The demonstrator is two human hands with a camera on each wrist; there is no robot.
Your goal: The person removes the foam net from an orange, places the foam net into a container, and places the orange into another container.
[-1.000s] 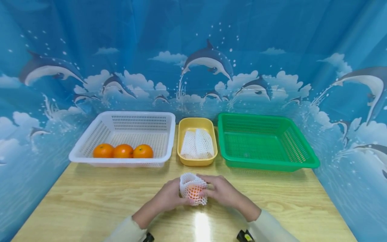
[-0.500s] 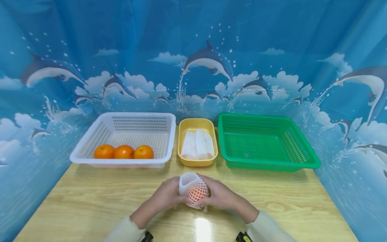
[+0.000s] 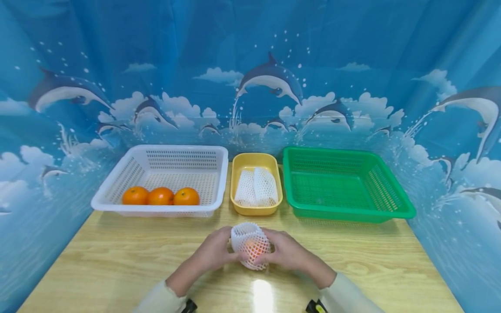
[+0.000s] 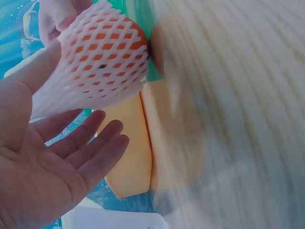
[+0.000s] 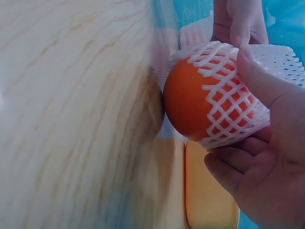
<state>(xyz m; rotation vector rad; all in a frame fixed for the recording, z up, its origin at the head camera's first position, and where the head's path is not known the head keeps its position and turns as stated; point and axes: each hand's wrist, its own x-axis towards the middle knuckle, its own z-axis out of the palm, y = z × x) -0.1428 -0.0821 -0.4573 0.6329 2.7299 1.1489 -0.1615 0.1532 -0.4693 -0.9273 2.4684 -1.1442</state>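
An orange [image 5: 185,102] sits in a white foam net sleeve [image 3: 245,232] low over the table's middle, between my hands. In the right wrist view its lower end is bare and right at the tabletop, while the mesh wraps the rest. The sleeve's loose end stands up, open. My left hand [image 3: 215,250] holds the sleeve's left side, thumb on the mesh, fingers spread along the far side. My right hand [image 3: 287,251] grips the sleeved orange from the right, its thumb pressing the mesh and its fingers curved behind.
Three oranges [image 3: 160,196] line the front of a white basket [image 3: 156,208] at the back left. A small yellow bin [image 3: 256,211] with folded foam nets [image 3: 264,187] stands at the back centre. To its right is a green basket [image 3: 344,213]. A dolphin-print curtain [image 3: 250,117] hangs behind.
The right fingers have moved from the sleeve's front to its side and back. Sleeve and orange have turned slightly between the hands. The baskets stay in place.
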